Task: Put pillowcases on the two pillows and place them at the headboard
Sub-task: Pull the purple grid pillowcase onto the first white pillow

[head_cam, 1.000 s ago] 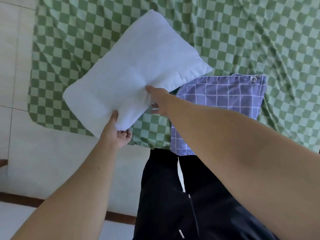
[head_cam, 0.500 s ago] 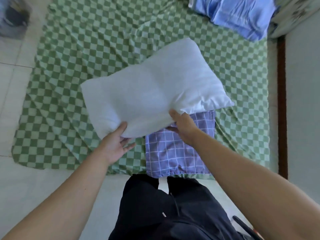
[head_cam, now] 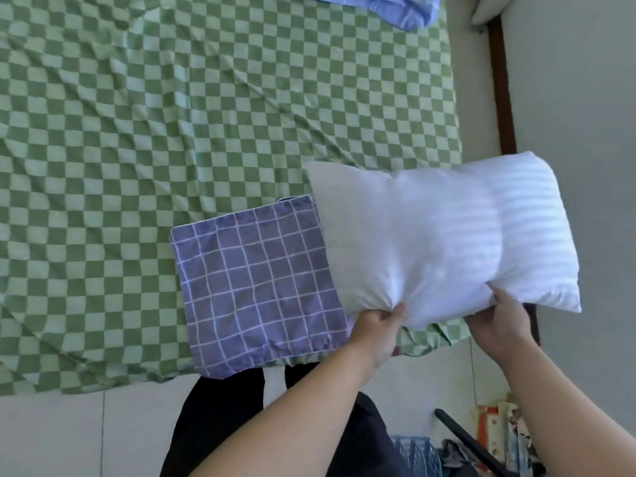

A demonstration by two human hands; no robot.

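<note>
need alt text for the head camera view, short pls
Both hands, left hand and right hand, grip the near edge of a bare white pillow over a green checked bedsheet, beside a flat purple grid pillowcase. Crumpled blue fabric lies at the bed's far end.

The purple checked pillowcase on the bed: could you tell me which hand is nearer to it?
Left. The left hand grips the white pillow at the purple checked pillowcase's right edge; the right hand holds the pillow farther right.
</note>
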